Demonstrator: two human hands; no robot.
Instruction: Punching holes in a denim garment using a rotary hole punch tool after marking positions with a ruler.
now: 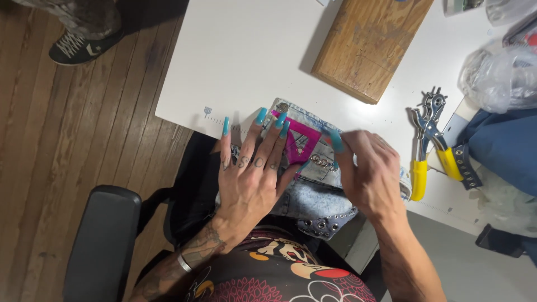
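Note:
A piece of light-blue denim (313, 193) with metal eyelets along its edges lies over the near edge of the white table (246, 61). On it rests a small pink see-through triangle ruler (301, 140). My left hand (251, 173) lies flat with fingers spread, its fingertips pressing the ruler and denim down. My right hand (372, 173) rests on the right part of the denim, blurred, one fingertip near the ruler's right edge. Whether it holds anything is hidden.
A wooden board (369, 45) lies at the back of the table. A yellow-handled punch plier (428, 140) sits to the right, beside dark-blue fabric (503, 145) and a crumpled clear plastic bag (498, 78). A black chair armrest (103, 240) is at lower left. Another person's shoe (84, 47) stands on the wooden floor.

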